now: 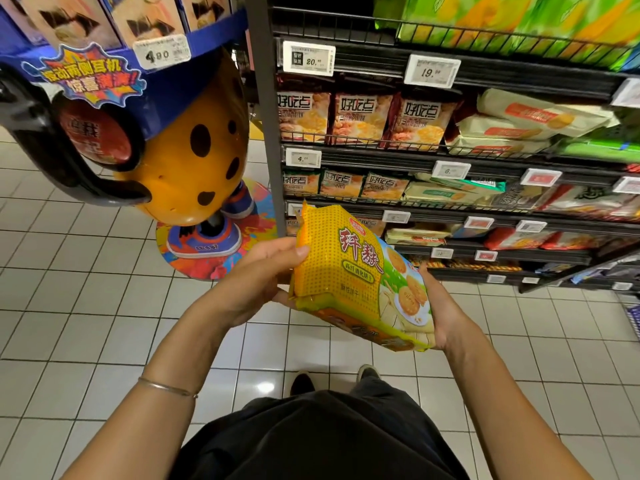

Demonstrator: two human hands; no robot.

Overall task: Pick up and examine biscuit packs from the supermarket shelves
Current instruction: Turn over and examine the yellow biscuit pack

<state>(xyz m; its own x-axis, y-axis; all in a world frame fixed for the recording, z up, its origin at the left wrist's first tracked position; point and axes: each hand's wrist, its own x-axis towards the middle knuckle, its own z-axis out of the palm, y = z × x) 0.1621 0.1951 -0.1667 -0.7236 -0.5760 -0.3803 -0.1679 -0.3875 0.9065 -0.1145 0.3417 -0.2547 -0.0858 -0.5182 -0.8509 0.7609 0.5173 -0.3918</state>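
Observation:
A yellow biscuit pack (360, 275) with red characters and pictured round biscuits is held in front of me, tilted, above the tiled floor. My left hand (263, 275) grips its left end, thumb on top and fingers underneath. My right hand (446, 317) cups its right end from below and the side. Behind it stand the black wire shelves (450, 157) stocked with more biscuit packs (360, 116) in rows.
A large promotional figure (187, 150), orange with dark spots and a blue cap, stands on a colourful round base (207, 258) left of the shelf post (266, 116). White price tags (308, 58) line the shelf edges. My feet (332, 379) stand on white floor tiles.

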